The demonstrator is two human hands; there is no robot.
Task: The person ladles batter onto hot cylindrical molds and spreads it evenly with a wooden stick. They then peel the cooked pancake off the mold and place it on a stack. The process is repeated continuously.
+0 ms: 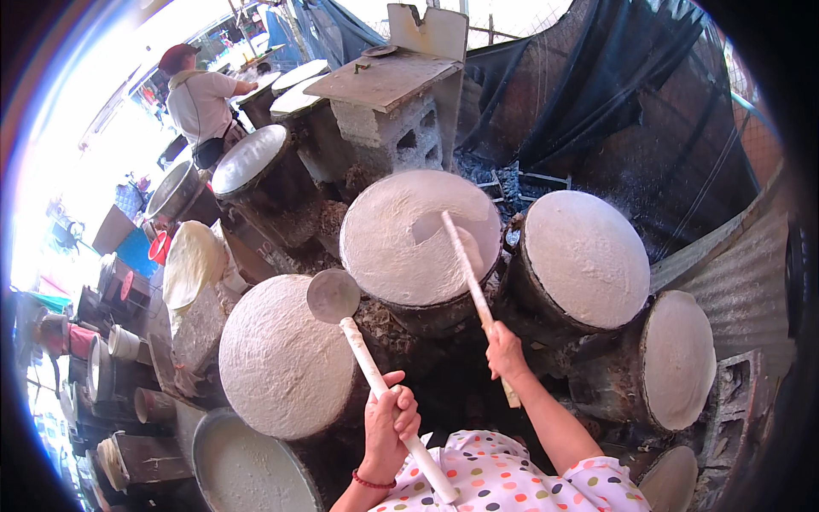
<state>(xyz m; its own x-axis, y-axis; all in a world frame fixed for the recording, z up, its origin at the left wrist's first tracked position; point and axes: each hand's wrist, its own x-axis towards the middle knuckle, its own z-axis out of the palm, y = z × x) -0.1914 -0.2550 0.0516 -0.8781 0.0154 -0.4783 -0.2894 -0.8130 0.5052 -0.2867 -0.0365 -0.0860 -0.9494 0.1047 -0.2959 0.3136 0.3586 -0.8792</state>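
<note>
My left hand (390, 422) is closed around the pale handle of a round-headed ladle (333, 296), whose head is raised near the edge of a batter-covered round griddle (288, 358). In my right hand (505, 351) is a long flat wooden stick (470, 275). Its far end reaches over the middle of another round griddle (390, 224), coated with pale batter. Beside the stick tip lie a smooth greyish patch and a folded or heaped bit of batter. A third coated griddle (585, 256) stands to the right of it, on a dark drum.
A large basin of pale liquid batter (256, 473) stands at lower left, near a stack of thin pale sheets (192, 262). More griddles (678, 361) sit at right and a lidded one (249, 160) at upper left. A co-worker (198, 102) stands beyond. Concrete blocks (409, 128) support a board.
</note>
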